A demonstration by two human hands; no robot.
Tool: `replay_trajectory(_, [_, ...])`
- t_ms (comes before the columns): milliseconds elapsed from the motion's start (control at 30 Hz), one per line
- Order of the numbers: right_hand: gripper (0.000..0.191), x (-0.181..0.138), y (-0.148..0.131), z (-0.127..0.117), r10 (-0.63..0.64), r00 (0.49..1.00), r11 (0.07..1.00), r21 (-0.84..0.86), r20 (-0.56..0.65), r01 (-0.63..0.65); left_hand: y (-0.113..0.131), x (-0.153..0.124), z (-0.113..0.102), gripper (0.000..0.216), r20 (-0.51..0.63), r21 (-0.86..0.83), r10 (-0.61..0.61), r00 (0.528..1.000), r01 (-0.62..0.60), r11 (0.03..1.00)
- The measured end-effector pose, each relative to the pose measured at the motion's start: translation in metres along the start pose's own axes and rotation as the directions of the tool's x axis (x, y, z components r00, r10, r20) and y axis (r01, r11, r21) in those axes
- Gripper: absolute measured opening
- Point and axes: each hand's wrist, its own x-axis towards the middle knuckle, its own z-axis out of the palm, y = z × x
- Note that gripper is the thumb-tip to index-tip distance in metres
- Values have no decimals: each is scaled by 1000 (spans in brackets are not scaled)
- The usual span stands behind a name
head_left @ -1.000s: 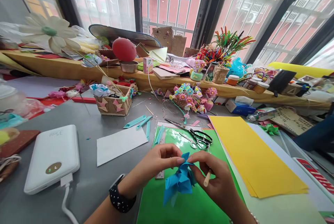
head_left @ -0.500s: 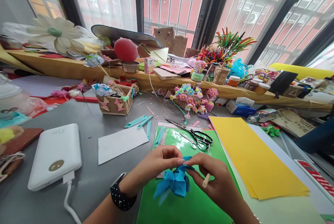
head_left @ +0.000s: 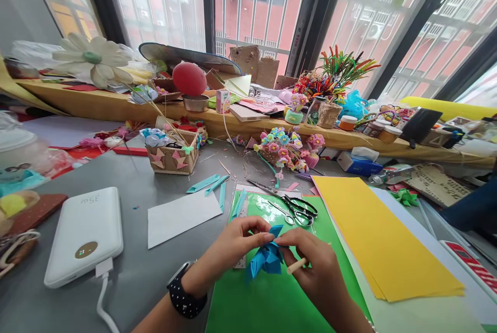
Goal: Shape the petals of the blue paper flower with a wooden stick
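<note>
Between my two hands is a blue folded paper flower (head_left: 266, 260) with several pointed petals, held above a green sheet (head_left: 248, 307). My left hand (head_left: 248, 237) pinches its upper edge between thumb and fingers. My right hand (head_left: 314, 260) pinches the paper close beside it, and a thin wooden stick (head_left: 297, 265) is tucked in the same hand, its blunt end sticking out toward the left. The fingers hide part of the flower's top. Beyond my hands lie black-handled scissors (head_left: 301, 208) and a smaller silver pair (head_left: 286, 217).
Folded light-blue paper strips (head_left: 204, 183) lie near a white paper (head_left: 182, 220) on the left. A white power bank (head_left: 83, 240) with a cable sits further left. Yellow sheets (head_left: 380, 240) spread to the right. A cardboard box (head_left: 174, 159) and crocheted flowers (head_left: 281, 146) stand behind.
The blue flower has turned in my fingers, and one petal now points up. The stick in my right hand has swung toward the left. Both hands still pinch the paper.
</note>
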Motion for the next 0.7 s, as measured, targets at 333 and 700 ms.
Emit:
replay_trajectory(333, [15,-5,0,1,-230,968,962,-172,-103,210,-1,1,1,21,-60,-64,57,997,-61,996])
replay_trajectory(700, [18,-16,4,-1,-320,947,897,-336,-42,288,1,0,1,25,-10,-190,26,1000,-28,981])
